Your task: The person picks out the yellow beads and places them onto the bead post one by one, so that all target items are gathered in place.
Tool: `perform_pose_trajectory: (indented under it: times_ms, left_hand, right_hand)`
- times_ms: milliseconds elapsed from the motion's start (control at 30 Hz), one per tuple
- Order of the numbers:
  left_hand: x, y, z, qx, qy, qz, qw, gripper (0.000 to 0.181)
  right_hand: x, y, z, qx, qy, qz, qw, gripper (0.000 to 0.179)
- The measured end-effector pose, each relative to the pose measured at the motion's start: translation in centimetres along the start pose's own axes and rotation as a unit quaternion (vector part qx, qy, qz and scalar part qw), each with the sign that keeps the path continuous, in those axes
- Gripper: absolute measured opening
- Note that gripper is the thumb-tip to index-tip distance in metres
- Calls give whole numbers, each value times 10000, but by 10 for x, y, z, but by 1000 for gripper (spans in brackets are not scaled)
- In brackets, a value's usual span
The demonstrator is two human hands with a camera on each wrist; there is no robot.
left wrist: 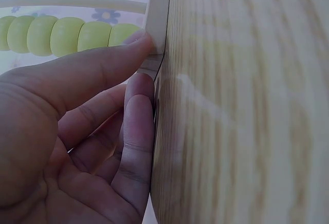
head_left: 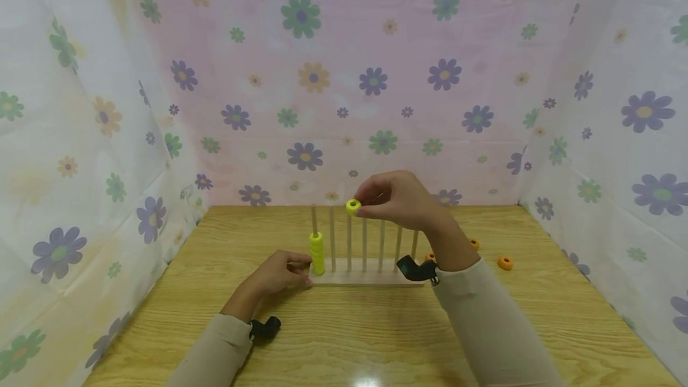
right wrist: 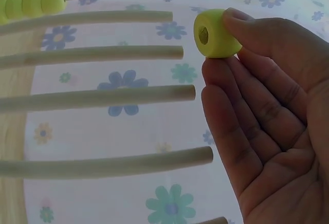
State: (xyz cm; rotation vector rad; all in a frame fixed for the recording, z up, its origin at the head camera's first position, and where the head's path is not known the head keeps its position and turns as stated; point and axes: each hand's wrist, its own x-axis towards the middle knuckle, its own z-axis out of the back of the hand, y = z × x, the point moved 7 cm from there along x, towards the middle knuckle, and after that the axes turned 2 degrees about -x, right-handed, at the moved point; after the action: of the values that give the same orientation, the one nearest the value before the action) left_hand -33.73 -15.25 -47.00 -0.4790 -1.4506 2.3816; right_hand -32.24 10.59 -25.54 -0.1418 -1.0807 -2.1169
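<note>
My right hand pinches a yellow bead between thumb and fingertips, above the tops of the pegs. In the right wrist view the bead shows its hole toward the pegs and sits apart from them. A wooden peg rack with several upright pegs stands on the table. Its leftmost peg carries a stack of yellow beads, with bare wood above. At the rack's left end, my left hand grips the base; in the left wrist view the thumb and fingertips meet its end.
Orange beads lie on the wooden table to the right of the rack, some partly hidden by the right forearm. Flower-patterned cloth walls the table at the back and both sides. A black wrist device sits at each cuff.
</note>
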Motion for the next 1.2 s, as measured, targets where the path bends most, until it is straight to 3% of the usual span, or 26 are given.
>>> perform_pose_trajectory:
  times_ms: [733, 1200]
  left_hand:
    - [0, 3, 3, 5, -102, 86, 9999, 56]
    - [3, 6, 3, -35, 39, 116, 9999, 61]
  right_hand:
    - [21, 9, -26, -223, -268, 204, 9992, 15]
    - [32, 10, -37, -78, -571, 149, 9982, 17]
